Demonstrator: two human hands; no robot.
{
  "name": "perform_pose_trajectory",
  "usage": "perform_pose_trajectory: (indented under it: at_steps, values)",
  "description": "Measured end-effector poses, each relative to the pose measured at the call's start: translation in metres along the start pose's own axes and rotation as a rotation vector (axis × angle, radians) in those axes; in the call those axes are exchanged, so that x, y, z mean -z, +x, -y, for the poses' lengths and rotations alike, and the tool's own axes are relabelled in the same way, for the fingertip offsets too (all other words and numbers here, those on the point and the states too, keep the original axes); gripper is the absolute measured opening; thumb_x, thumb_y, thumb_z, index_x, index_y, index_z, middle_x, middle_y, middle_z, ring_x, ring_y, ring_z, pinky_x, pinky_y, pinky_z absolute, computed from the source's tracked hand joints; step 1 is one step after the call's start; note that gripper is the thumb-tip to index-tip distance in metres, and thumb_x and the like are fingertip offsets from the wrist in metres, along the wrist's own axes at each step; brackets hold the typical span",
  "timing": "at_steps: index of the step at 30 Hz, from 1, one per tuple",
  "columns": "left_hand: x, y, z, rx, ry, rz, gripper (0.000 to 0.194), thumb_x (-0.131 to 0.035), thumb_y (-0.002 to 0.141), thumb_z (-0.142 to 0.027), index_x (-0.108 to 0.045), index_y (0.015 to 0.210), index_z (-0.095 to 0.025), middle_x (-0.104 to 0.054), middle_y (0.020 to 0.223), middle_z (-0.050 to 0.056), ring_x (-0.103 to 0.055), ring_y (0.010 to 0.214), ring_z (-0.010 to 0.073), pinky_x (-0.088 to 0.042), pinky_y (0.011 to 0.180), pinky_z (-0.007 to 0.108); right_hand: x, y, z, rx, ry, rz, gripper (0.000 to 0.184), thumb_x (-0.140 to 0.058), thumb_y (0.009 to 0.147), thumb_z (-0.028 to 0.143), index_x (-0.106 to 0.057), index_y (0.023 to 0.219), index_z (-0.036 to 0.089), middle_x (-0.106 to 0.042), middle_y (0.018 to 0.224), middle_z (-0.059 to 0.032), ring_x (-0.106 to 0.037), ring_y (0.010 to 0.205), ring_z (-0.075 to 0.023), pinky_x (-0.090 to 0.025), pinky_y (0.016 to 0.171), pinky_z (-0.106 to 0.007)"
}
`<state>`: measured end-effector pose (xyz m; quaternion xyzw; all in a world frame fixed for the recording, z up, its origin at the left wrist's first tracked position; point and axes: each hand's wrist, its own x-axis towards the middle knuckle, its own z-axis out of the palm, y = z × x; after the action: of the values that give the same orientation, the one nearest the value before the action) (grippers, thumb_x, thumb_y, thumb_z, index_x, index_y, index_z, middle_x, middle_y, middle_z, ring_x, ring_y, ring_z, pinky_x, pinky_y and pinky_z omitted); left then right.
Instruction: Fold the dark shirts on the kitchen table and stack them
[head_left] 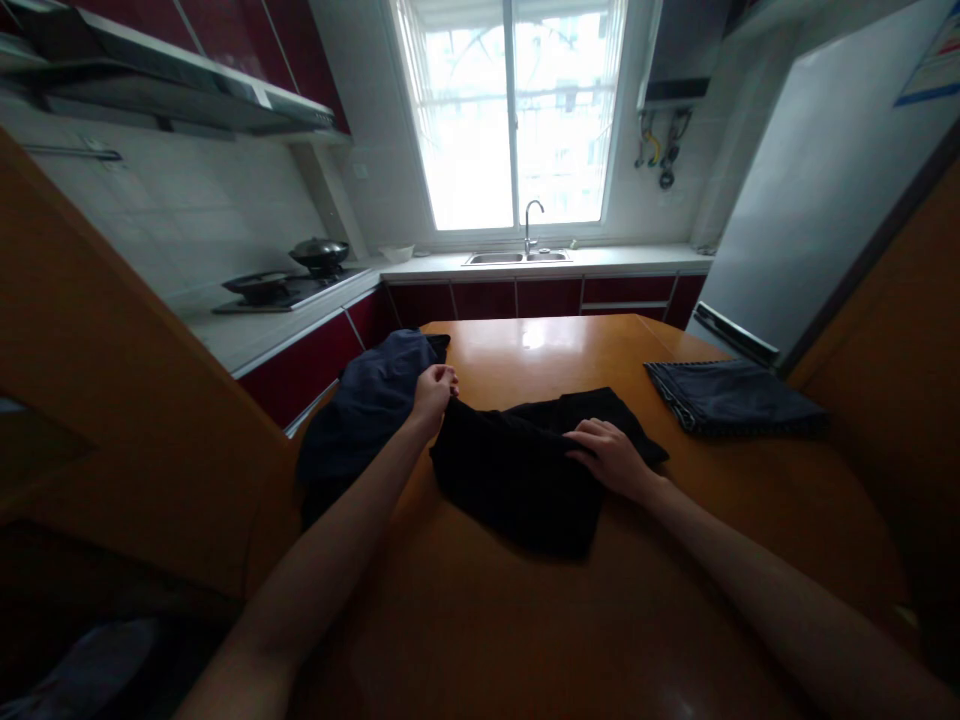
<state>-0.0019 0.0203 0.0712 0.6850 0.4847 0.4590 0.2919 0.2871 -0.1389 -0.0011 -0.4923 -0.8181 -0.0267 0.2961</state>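
Note:
Black shorts point(517, 480), by the look of their two leg-like ends, lie spread across the wooden table. My left hand point(435, 393) is closed in a pinch on their upper left corner, lifting it slightly. On the right part of the cloth, near the fold between the leg ends, rests my right hand point(606, 456), its fingers stretched out and thumb apart. A dark blue garment point(367, 400) lies heaped at the table's left edge, partly behind my left forearm. To the right sits a folded dark grey-blue cloth point(735, 397) with a stitched-looking edge.
The glossy table point(540, 350) has a rounded outline. Beyond it are a counter with a sink point(517, 258) and faucet, and a stove point(292, 290) with two pans at left. A fridge point(817, 180) stands at right. Wooden panels flank both sides.

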Motion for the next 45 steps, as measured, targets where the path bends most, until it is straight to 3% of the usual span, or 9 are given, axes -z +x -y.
perform_pose_trajectory:
  at_steps: [2,6,8,15,20,27,31,41,45]
  values:
    - [0.004,-0.008,-0.007,-0.064,0.007,0.069,0.024,-0.057,0.089,-0.041,-0.061,0.084,-0.018,-0.063,0.078,0.003,-0.061,0.065,0.0144,-0.047,0.061,0.024,-0.001,0.0,0.002,-0.003,0.02,-0.031,0.027,-0.05,0.102,0.035,-0.069,0.117,0.022,-0.067,0.098,-0.0076,-0.061,0.093,-0.0234,-0.048,0.084,-0.037]
    - [-0.013,-0.04,-0.02,-0.404,0.153,0.67,0.038,-0.079,0.074,-0.041,-0.071,0.107,-0.023,-0.072,0.106,0.005,-0.066,0.096,0.0215,-0.05,0.084,0.028,-0.003,0.0,0.006,-0.053,0.014,-0.11,0.034,-0.044,0.104,0.038,-0.072,0.109,0.02,-0.063,0.092,-0.0072,-0.061,0.082,-0.0205,-0.047,0.074,-0.031]
    - [-0.024,-0.046,-0.021,-0.433,0.291,0.784,0.034,-0.079,0.075,-0.041,-0.075,0.103,-0.023,-0.074,0.102,0.005,-0.068,0.092,0.0224,-0.049,0.081,0.028,-0.003,-0.001,0.006,-0.083,-0.014,-0.154,0.035,-0.044,0.104,0.039,-0.073,0.099,0.02,-0.061,0.085,-0.0057,-0.06,0.075,-0.0188,-0.044,0.068,-0.03]
    - [0.014,0.012,0.013,-0.044,0.53,0.205,0.037,-0.047,0.097,-0.038,-0.074,0.099,-0.013,-0.074,0.096,0.012,-0.069,0.086,0.0256,-0.049,0.074,0.03,0.015,-0.004,-0.004,-0.208,-0.082,-0.393,0.039,-0.046,0.102,0.04,-0.067,0.074,0.021,-0.06,0.069,-0.0034,-0.056,0.065,-0.0163,-0.036,0.064,-0.029]
    - [0.058,0.03,0.035,0.033,0.681,0.027,0.041,-0.062,0.088,-0.034,-0.065,0.123,-0.012,-0.064,0.122,0.019,-0.062,0.115,0.0326,-0.046,0.096,0.037,0.016,-0.005,-0.027,-0.42,-0.174,-0.336,0.046,-0.046,0.099,0.041,-0.057,0.058,0.021,-0.061,0.062,-0.0052,-0.053,0.06,-0.0171,-0.028,0.06,-0.031]
    - [0.016,0.013,0.054,0.048,0.718,0.223,0.063,-0.084,0.067,-0.05,-0.066,0.117,-0.016,-0.064,0.122,0.02,-0.063,0.114,0.0357,-0.047,0.094,0.035,0.004,-0.004,-0.036,-0.583,-0.17,-0.127,0.044,-0.046,0.095,0.044,-0.063,0.061,0.023,-0.069,0.067,-0.009,-0.059,0.061,-0.0209,-0.026,0.057,-0.032]
    - [0.012,0.01,0.054,0.109,0.726,0.261,0.043,-0.08,0.071,-0.041,-0.067,0.103,-0.016,-0.068,0.113,0.02,-0.065,0.111,0.0349,-0.048,0.089,0.034,0.005,-0.006,-0.041,-0.588,-0.097,-0.124,0.046,-0.044,0.095,0.047,-0.062,0.06,0.023,-0.068,0.064,-0.0087,-0.059,0.059,-0.0205,-0.028,0.056,-0.032]
    - [0.018,-0.03,-0.002,0.212,0.46,0.794,0.018,-0.082,0.05,-0.011,-0.071,0.061,-0.019,-0.067,0.058,-0.002,-0.066,0.056,0.0223,-0.049,0.052,0.027,-0.002,-0.01,-0.087,-0.718,0.426,-0.327,0.058,-0.043,0.088,0.063,-0.069,0.062,0.018,-0.068,0.063,-0.007,-0.063,0.064,-0.0234,-0.042,0.062,-0.033]
    - [0.021,-0.02,-0.024,0.214,0.319,0.652,0.033,-0.091,0.048,-0.012,-0.075,0.077,-0.018,-0.073,0.075,0.002,-0.068,0.067,0.0265,-0.055,0.057,0.034,-0.001,-0.011,-0.094,-0.802,0.581,-0.401,0.063,-0.047,0.084,0.07,-0.073,0.067,0.016,-0.067,0.064,-0.0096,-0.062,0.062,-0.0225,-0.045,0.061,-0.034]
